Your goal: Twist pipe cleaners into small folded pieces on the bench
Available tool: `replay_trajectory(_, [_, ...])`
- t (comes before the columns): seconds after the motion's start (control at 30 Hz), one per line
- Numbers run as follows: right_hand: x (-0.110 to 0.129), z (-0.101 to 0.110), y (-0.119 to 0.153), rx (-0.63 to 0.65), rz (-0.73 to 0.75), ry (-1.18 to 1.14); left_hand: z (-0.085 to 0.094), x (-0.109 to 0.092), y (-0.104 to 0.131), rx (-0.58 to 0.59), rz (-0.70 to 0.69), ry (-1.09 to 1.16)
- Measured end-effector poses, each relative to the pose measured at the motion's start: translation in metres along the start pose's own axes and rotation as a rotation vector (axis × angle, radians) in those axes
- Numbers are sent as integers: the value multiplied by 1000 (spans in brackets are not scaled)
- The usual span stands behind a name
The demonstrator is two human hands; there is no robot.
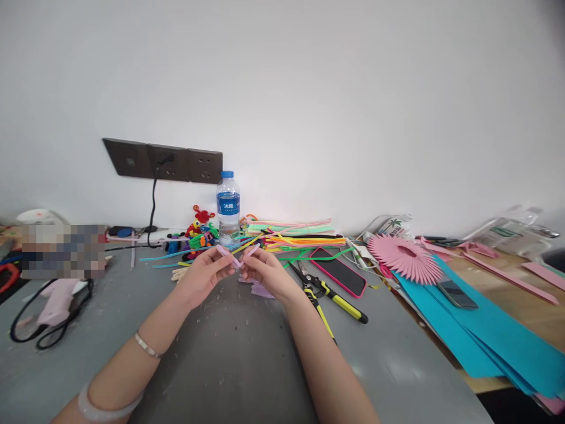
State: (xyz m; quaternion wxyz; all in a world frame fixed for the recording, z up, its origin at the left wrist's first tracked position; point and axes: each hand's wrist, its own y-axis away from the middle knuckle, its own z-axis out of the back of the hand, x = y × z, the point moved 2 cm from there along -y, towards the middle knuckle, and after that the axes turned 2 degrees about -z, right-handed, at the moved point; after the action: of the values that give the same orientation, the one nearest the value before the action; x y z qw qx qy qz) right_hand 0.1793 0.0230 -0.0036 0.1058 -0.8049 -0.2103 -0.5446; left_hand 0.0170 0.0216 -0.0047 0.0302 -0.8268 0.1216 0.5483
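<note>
A lilac pipe cleaner (224,251), bent at its middle, is held up between my two hands above the grey table. My left hand (203,275) pinches it from the left with thumb and fingers. From the other side, my right hand (268,274) has its fingers closed on the same piece near the bend. Below and behind my right hand lie more lilac pipe cleaner pieces (261,290), partly hidden by it. Yellow-and-black pliers (338,301) rest on the table just right of my right forearm.
A water bottle (228,206) stands by the wall beside coloured pipe cleaners (304,240) and small pipe cleaner figures (200,229). A red-cased phone (339,274) lies right of centre. Blue sheets (477,330) and a pink pleated paper fan (388,259) lie further right. A pink glue gun (57,303) is left.
</note>
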Motion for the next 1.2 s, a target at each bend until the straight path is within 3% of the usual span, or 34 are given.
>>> replay_trajectory(0.13, [1,-1,1,42,-67,-143,2,1,-1,-17,-21,1])
replay_trajectory(0.33, [5,-3,1,29,3,-233,2,1,2,-11,-18,-31])
replay_trajectory(0.63, [-2,-2,-3,-15,23,-89,-10,-8,5,-46,-158,-173])
replay_trajectory(0.97, [-3,-1,-3,-36,-5,13,-6,-9,4,-18,-251,-325])
replay_trajectory(1.2, [-1,-3,-3,-80,69,44,-3,-6,3,-101,-287,-304])
